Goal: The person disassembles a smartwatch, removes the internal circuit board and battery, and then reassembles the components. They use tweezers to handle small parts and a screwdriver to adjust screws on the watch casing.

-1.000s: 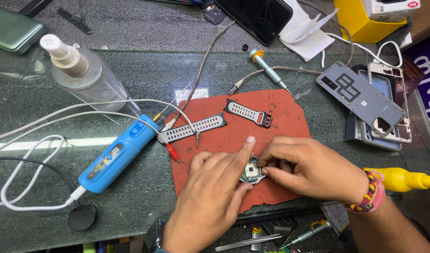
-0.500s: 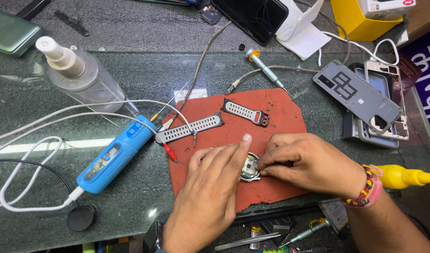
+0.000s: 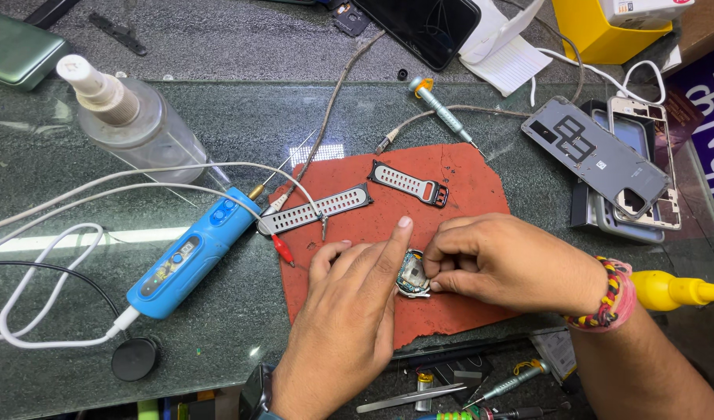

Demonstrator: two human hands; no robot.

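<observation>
1. At the bottom edge of the frame, tweezers (image 3: pixel 410 398) and a small screwdriver (image 3: pixel 506 384) lie in a tray under the worktop (image 3: pixel 217 327).
2. Just below centre, the left hand (image 3: pixel 341 327) rests on the red mat (image 3: pixel 450 303), its index finger stretched along the smartwatch body (image 3: pixel 411 274); its grip is loose, steadying the watch from the left.
3. The right hand (image 3: pixel 505 264), a beaded bracelet (image 3: pixel 610 299) on its wrist, pinches the watch body's right edge with a narrow fingertip grip.
4. Higher on the mat lie two detached grey straps, the long one (image 3: pixel 314 211) left of the short one (image 3: pixel 410 183).
5. Left of the mat lies a blue handheld tool (image 3: pixel 190 257) with a white cable (image 3: pixel 46 311).
6. At upper left, a clear spray bottle (image 3: pixel 135 120) lies tilted; whether it holds liquid I cannot tell.
7. At upper right sit stacked phone back covers (image 3: pixel 598 155); beyond them, a yellow box (image 3: pixel 606 35).
</observation>
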